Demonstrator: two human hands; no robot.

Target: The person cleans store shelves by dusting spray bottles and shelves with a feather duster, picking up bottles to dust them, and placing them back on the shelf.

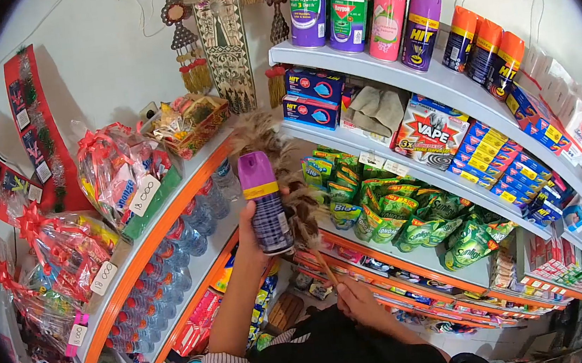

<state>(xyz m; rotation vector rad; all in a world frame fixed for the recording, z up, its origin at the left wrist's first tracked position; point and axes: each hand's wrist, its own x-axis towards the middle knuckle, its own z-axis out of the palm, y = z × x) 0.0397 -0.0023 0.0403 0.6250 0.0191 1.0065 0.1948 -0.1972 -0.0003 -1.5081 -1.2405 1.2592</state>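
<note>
Upper shelf (356, 61), on my side of the corner: a row of sprays, with a pink can (389, 12) beside a purple-capped can (421, 29) and three orange-capped cans (486, 44) to their right. Tier below: blue boxes (311, 101) stacked at the near end, a grey cloth (376, 110) next to them, then a red-and-white VAPE box (431, 128). Under that, green pouches (400, 205) in rows. Other wall: wrapped bundles (120, 174) tied with red ribbon, a wicker basket (193, 131) at the corner end, water bottles (190, 238) on the tier beneath.

Obstruction: the held spray can (267, 209) is in front of part of the feather duster (303, 215), and the feathers screen the corner where the two shelf runs meet. Whether can and feathers touch, I cannot tell.

Grip, left hand (248, 234): closed around the lower half of the spray can, which is raised off any shelf, purple cap up, leaning slightly. Most fingers hidden behind the can.

Grip, right hand (358, 302): wrapped on the lower end of the duster's thin stick (325, 266), fingers folded together; the feathers rise beyond it, behind and beside the can
</note>
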